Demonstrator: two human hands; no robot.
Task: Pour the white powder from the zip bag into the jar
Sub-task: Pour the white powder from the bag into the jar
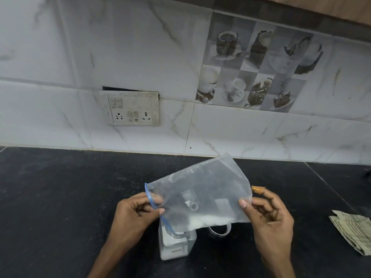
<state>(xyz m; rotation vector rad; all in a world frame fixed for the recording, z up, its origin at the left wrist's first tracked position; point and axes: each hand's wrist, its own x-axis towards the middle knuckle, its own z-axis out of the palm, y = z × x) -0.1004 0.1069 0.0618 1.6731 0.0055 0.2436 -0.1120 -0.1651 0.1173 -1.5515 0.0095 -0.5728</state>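
Head view: a clear plastic zip bag (200, 189) is held tilted over a clear square plastic jar (176, 247) standing on the black stone worktop (60, 197). The left hand (130, 215) pinches the blue-zipped mouth, which dips to the jar's opening. The right hand (269, 217) pinches the raised bottom edge. The white powder (204, 220) lies along the bag's lower side, and some is in the jar. A folded striped cloth (353, 227) lies well to the right.

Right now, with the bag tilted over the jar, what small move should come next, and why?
Probably lift the right hand a little: white powder lies along the lower edge of the zip bag, short of its blue mouth at the jar.
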